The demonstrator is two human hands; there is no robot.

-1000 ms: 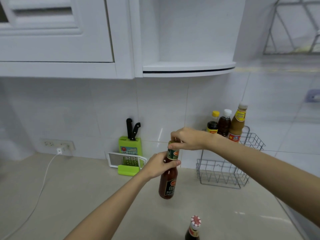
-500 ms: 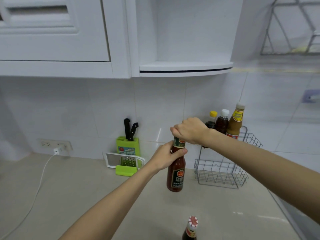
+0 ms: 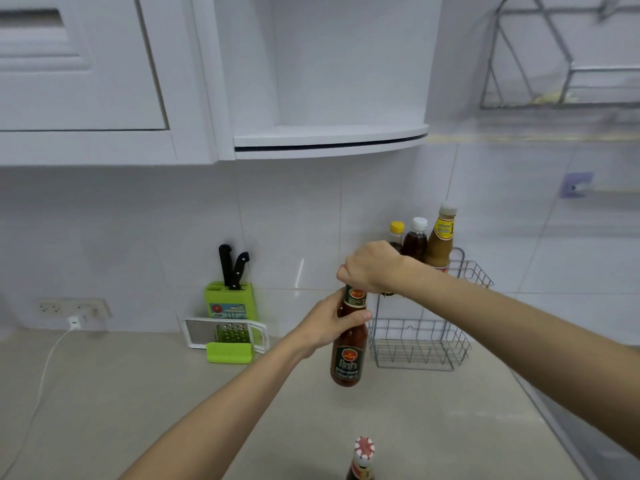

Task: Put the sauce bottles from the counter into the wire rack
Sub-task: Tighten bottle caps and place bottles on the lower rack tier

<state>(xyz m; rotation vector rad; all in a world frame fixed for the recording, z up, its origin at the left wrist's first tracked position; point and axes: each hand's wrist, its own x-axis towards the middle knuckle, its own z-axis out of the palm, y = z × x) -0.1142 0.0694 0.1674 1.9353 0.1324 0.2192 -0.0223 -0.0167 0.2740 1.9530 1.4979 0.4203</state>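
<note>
A red chili sauce bottle [image 3: 348, 358] with a dark green label hangs above the counter, just left of the two-tier wire rack [image 3: 420, 344]. My left hand [image 3: 329, 323] wraps its neck, and my right hand [image 3: 372, 268] covers its cap from above. Three bottles stand in the rack's upper tier: one with a yellow cap [image 3: 396, 232], a dark one with a white cap [image 3: 415, 239], and a tall amber one [image 3: 440, 239]. Another bottle with a red and white cap [image 3: 362, 460] stands on the counter at the bottom edge of the view.
A green knife block [image 3: 230, 301] with two black-handled knives and a white-framed grater [image 3: 227, 336] stand by the tiled wall to the left. A white cable [image 3: 52, 358] runs from a wall socket across the beige counter. White cabinets and a curved shelf [image 3: 329, 138] hang overhead.
The chili sauce bottle, held by both hands, has moved slightly right toward the wire rack. My right hand has settled over its cap.
</note>
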